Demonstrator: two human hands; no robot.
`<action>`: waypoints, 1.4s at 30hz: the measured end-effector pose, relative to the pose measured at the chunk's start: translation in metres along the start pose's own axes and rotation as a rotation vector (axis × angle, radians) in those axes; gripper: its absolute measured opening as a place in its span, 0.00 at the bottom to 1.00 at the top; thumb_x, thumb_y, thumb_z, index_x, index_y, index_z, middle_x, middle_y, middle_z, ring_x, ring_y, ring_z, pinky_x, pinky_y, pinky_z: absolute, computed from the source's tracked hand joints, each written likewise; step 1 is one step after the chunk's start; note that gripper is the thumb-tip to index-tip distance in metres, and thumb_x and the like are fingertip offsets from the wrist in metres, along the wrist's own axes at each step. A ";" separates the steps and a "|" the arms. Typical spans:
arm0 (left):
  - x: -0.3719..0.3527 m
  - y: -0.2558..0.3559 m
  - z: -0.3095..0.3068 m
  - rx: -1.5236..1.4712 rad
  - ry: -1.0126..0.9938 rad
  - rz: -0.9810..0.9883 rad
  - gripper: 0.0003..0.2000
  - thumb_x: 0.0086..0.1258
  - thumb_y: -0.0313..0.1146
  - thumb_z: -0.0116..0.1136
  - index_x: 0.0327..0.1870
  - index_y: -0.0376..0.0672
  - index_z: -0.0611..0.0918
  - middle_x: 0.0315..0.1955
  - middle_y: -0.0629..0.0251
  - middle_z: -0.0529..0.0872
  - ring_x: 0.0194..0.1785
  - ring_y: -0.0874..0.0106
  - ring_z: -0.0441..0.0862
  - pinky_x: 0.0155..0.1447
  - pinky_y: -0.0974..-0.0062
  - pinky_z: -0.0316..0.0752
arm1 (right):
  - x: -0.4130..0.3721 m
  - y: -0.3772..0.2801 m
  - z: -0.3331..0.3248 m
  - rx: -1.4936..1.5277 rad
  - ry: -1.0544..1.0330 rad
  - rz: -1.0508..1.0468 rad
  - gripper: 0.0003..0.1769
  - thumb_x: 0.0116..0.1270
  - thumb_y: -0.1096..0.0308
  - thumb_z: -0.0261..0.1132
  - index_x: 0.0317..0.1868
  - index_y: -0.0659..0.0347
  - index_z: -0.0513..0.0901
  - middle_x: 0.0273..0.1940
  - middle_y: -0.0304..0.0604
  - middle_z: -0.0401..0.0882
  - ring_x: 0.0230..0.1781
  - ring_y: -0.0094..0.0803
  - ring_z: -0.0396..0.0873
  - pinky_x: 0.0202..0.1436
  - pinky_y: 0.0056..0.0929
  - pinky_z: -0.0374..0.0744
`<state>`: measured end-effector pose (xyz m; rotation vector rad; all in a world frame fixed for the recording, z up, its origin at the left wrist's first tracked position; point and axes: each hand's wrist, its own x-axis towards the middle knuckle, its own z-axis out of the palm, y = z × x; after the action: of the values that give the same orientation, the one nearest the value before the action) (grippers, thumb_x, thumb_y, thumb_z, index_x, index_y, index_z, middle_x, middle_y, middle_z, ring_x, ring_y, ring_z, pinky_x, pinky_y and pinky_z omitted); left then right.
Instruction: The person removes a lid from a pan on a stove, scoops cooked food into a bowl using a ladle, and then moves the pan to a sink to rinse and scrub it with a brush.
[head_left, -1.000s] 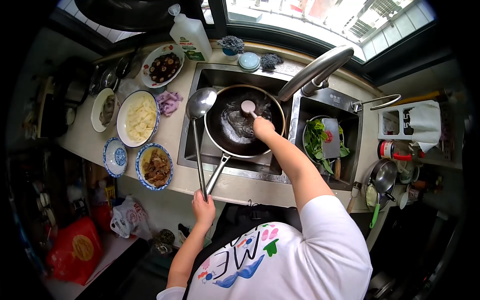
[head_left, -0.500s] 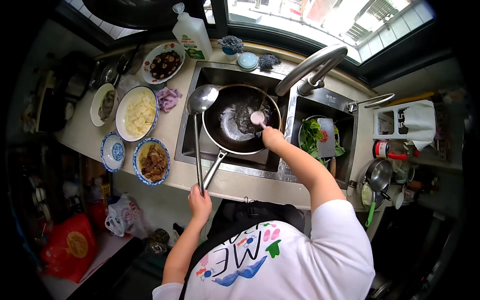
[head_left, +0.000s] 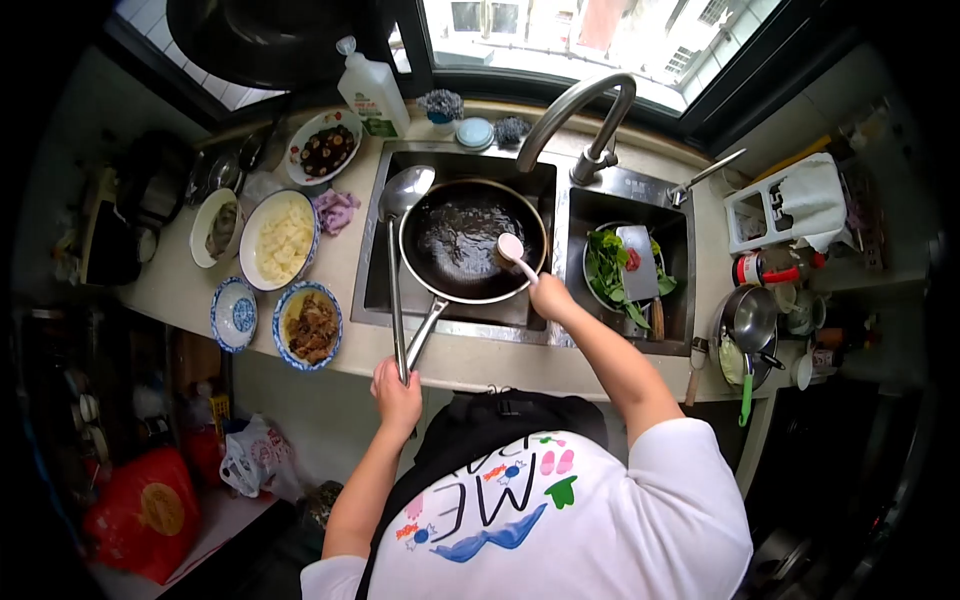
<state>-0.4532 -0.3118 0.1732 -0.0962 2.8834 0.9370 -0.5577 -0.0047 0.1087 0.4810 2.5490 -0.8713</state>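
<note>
**Two hands at a sink: one grips a ladle, the other a brush over a dark pan**

Places are given from the dark pan (head_left: 435,265), one round pan sitting in the left basin of a metal sink (head_left: 500,330). Well left of it, five dishes stand on the table (head_left: 345,265): one white bowl (head_left: 199,232) with greyish contents, one small blue-patterned dish (head_left: 233,314), one large bowl (head_left: 249,240) of pale slices, one bowl (head_left: 282,345) of brown pieces, and one oval plate (head_left: 298,158) of dark food. One purple cloth (head_left: 336,212) lies nearer the pan.

Just left of the pan, the left hand (head_left: 397,396) is closed around the handle of one metal ladle (head_left: 408,187); whether it also grips the pan's handle cannot be told. At the pan's right side, the right hand (head_left: 553,297) is clamped on one pink brush (head_left: 511,247), its head over the pan's interior.

Beyond and right of the pan rises one curved tap (head_left: 592,160). Farther right, one cleaver (head_left: 636,265) rests on green leaves (head_left: 605,262).
</note>
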 end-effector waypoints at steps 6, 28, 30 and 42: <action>0.018 0.046 -0.001 -0.647 -0.296 -0.018 0.13 0.56 0.24 0.46 0.44 0.36 0.70 0.38 0.60 0.77 0.40 0.72 0.73 0.46 0.71 0.68 | -0.059 -0.030 -0.008 0.916 -0.106 0.092 0.16 0.53 0.67 0.67 0.30 0.62 0.66 0.21 0.41 0.73 0.15 0.26 0.74 0.14 0.22 0.71; 0.066 -0.020 0.017 -1.347 -0.969 -0.817 0.23 0.67 0.54 0.40 0.38 0.39 0.74 0.17 0.64 0.74 0.17 0.75 0.71 0.17 0.81 0.66 | -0.090 -0.049 -0.062 1.243 -0.189 -0.009 0.16 0.50 0.82 0.62 0.31 0.59 0.63 0.28 0.48 0.76 0.20 0.28 0.76 0.24 0.23 0.76; 0.068 0.000 0.032 -1.655 -0.981 -0.872 0.22 0.67 0.52 0.41 0.39 0.37 0.72 0.18 0.66 0.72 0.14 0.77 0.65 0.15 0.84 0.63 | -0.094 -0.047 -0.060 1.243 -0.189 -0.008 0.15 0.51 0.83 0.61 0.32 0.60 0.63 0.30 0.51 0.77 0.20 0.29 0.76 0.24 0.23 0.76; 0.076 0.074 -0.049 -0.929 -0.895 -0.680 0.04 0.57 0.25 0.46 0.25 0.41 0.65 0.15 0.69 0.68 0.12 0.81 0.64 0.12 0.82 0.61 | -0.104 -0.035 -0.068 1.249 -0.169 -0.044 0.15 0.50 0.84 0.61 0.32 0.60 0.64 0.29 0.50 0.77 0.19 0.28 0.76 0.24 0.23 0.76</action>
<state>-0.5399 -0.2826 0.2468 -0.5185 1.3120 1.5144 -0.5012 -0.0069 0.2247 0.6203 1.5783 -2.3350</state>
